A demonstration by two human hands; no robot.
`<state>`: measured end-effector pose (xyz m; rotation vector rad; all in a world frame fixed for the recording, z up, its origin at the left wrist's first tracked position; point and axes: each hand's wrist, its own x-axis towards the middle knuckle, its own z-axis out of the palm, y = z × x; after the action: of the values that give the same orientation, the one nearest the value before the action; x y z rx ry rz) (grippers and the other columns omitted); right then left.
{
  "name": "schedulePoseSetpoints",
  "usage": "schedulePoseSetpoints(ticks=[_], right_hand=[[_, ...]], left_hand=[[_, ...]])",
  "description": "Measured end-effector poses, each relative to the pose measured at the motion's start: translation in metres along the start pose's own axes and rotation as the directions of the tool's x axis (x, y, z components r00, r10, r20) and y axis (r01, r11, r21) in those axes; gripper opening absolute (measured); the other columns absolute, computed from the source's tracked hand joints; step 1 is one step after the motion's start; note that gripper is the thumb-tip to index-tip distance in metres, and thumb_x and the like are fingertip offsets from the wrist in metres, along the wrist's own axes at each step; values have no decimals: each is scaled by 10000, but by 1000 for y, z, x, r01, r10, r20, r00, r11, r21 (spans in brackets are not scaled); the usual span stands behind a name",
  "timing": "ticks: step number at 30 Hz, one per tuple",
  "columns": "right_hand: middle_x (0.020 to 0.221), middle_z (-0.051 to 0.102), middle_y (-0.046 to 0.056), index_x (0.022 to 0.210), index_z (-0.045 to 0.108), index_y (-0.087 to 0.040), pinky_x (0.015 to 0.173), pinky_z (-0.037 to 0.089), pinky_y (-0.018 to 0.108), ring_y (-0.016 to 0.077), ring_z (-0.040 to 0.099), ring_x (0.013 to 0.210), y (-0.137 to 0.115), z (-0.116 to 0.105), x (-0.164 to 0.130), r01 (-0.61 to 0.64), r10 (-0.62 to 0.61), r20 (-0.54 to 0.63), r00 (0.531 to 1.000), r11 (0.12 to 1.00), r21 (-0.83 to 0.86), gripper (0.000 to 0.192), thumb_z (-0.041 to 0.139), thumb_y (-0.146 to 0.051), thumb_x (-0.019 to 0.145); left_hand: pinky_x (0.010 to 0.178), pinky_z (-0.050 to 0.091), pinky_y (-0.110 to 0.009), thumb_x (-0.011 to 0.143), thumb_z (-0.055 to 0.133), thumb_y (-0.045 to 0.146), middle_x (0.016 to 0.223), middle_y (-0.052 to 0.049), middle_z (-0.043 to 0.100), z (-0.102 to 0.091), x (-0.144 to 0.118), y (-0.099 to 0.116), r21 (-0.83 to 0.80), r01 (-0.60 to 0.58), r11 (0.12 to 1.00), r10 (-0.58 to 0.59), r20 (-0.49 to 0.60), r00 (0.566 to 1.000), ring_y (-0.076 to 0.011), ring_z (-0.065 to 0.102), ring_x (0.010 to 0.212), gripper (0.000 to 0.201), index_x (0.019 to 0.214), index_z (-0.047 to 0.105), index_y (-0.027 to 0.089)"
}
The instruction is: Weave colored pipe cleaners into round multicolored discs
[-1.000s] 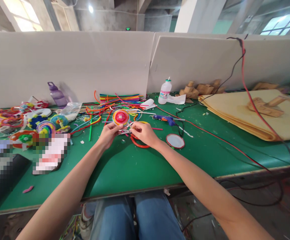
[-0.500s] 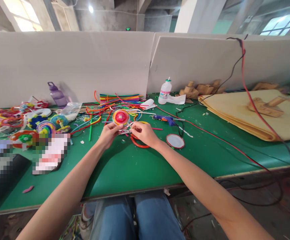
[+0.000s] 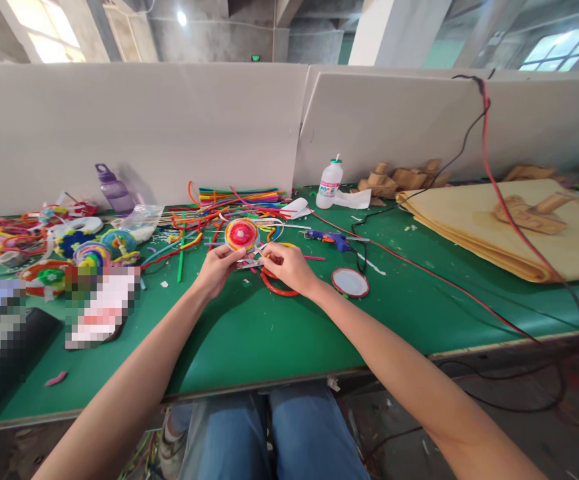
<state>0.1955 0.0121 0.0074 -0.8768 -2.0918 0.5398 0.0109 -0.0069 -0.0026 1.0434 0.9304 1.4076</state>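
My left hand (image 3: 218,268) is closed on the lower left edge of a round disc (image 3: 242,234) with red, pink, yellow and orange rings and a pale centre. The disc is held up over the table with its ringed face visible. At its lower right edge my right hand (image 3: 286,264) pinches a thin whitish piece (image 3: 259,251), too small to name. Behind the hands lie loose colourful pipe cleaners (image 3: 219,212). An orange-red ring (image 3: 278,288) is partly hidden under my right hand.
On the green table (image 3: 249,347), a blue glue gun (image 3: 334,239) and a round white lid (image 3: 350,282) lie to the right. A white bottle (image 3: 329,183) and a purple bottle (image 3: 115,190) stand behind. Several colourful discs (image 3: 92,257) are left; folded yellowish sheets (image 3: 469,227) lie far right.
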Motion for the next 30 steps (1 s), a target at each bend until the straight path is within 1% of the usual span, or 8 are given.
schedulePoseSetpoints(ticks=[5, 11, 19, 30], right_hand=[[550, 462, -50, 721, 564, -184, 546, 297, 222, 89, 384, 509, 0, 0, 0, 2, -2, -2, 1000, 1000, -12, 130, 558, -254, 830], [540, 451, -53, 719, 561, -184, 545, 296, 224, 90, 381, 504, 1, 0, 0, 9, -9, -3, 1000, 1000, -11, 134, 552, -257, 831], [543, 445, -54, 721, 549, -185, 544, 291, 224, 89, 381, 505, 2, 0, 0, 13, -13, 4, 1000, 1000, -11, 131, 550, -249, 835], [540, 445, -55, 726, 548, -186, 550, 292, 228, 89, 387, 504, 1, 0, 0, 12, -12, 5, 1000, 1000, -17, 124, 555, -247, 834]], left_hand=[[633, 452, -262, 588, 829, 362, 822, -82, 743, 0, 0, 0, 10, -4, 1000, 4, 5, 1000, -189, 681, 765, 328, 809, 722, 145], [632, 456, -277, 557, 840, 390, 812, -85, 740, 0, 0, 0, 29, -4, 1000, 4, -4, 1000, -203, 682, 764, 368, 804, 720, 145], [618, 453, -251, 597, 825, 359, 816, -77, 744, -1, 0, -1, 10, -11, 1000, 11, 15, 1000, -185, 680, 763, 317, 813, 726, 149], [648, 464, -277, 581, 830, 369, 811, -88, 744, 1, -1, 1, 17, -6, 1000, 6, 3, 1000, -203, 684, 766, 338, 805, 724, 140]])
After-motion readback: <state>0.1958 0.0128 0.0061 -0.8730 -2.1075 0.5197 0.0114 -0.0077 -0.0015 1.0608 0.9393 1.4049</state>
